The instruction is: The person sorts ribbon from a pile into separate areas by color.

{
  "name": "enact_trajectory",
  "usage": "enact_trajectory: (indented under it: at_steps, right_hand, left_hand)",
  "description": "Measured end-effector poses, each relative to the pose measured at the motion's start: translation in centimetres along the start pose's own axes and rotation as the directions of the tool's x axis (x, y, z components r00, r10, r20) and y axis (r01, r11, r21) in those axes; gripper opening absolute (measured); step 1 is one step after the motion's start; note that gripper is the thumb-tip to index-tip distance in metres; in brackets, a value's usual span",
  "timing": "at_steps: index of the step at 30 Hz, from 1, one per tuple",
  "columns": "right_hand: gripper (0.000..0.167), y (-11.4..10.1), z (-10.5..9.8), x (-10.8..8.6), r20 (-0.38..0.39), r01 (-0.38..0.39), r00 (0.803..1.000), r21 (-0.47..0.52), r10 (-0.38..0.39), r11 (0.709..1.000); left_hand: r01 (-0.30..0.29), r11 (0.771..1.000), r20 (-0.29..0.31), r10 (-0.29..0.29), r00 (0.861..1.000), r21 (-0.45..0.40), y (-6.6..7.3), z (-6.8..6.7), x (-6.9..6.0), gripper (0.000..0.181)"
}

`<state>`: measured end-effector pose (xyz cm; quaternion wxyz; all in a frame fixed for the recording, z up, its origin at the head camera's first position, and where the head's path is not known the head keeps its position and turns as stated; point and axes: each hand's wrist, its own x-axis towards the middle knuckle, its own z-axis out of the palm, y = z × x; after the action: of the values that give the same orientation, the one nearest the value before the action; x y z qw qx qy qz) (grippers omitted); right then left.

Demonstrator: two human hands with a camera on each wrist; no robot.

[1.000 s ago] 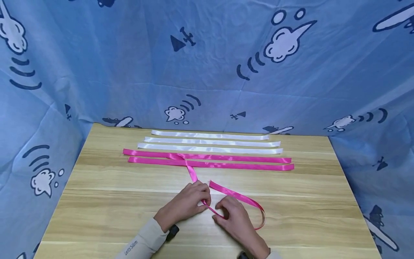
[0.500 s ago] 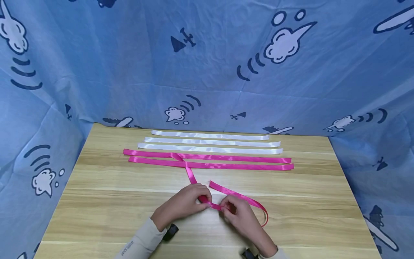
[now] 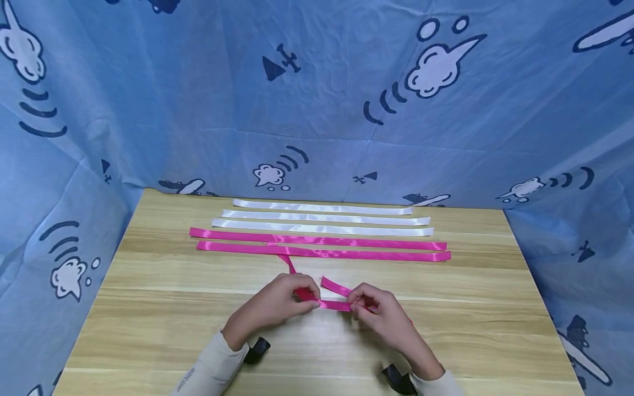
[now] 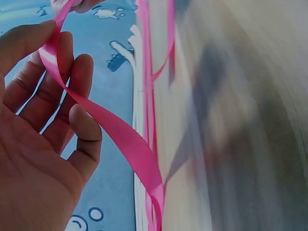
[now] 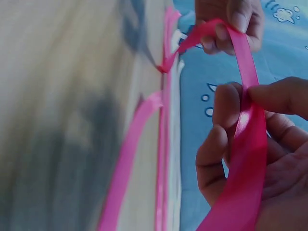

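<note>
A pink satin ribbon [image 3: 335, 305] is stretched between my two hands in the head view. My left hand [image 3: 277, 301] pinches it between thumb and fingers, and one tail runs back to the table among the other pink ribbons. At the other side, my right hand [image 3: 386, 316] pinches the same ribbon. Its other end [image 3: 334, 286] lies on the table just behind that hand. In the left wrist view the ribbon [image 4: 127, 142] drops across the fingers, slightly twisted. The right wrist view shows the ribbon [image 5: 248, 149] passing over the right palm, lifted off the table.
Two pink ribbons [image 3: 366, 254] lie straight across the wooden table [image 3: 163, 330], behind my hands. Farther back are three white ribbons [image 3: 322, 227], roughly parallel. A blue patterned cloth [image 3: 317, 110] hangs at the back and both sides.
Both hands have moved slightly back, the right also rightward, widening the gap. The ribbon span between them is longer and flatter. The left tail has slid partly off the pink ribbons.
</note>
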<state>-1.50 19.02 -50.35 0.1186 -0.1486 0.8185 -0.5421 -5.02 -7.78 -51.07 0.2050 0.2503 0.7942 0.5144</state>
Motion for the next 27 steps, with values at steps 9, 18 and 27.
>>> enact_trajectory:
  at_steps: [9, 18, 27]
  right_hand:
    - [0.016, -0.9, -1.5, 0.6, -0.024, 0.029, 0.999, -0.011, -0.029, 1.0]
    - [0.015, -1.8, -2.8, 0.9, -0.032, 0.044, 0.998, -0.007, -0.045, 0.999]
    - [0.018, -2.4, -4.3, 0.7, -0.059, 0.075, 0.995, -0.009, -0.076, 0.997]
  left_hand:
    - [0.011, 0.998, -0.051, -0.014, 0.999, -0.062, 0.9, -0.8, -0.8, 0.007]
    - [-0.012, 0.997, -0.106, 0.004, 0.994, -0.075, 1.9, -1.8, -1.5, 0.005]
    - [-0.006, 0.996, -0.154, -0.008, 0.988, -0.089, 2.3, -3.5, -2.4, 0.006]
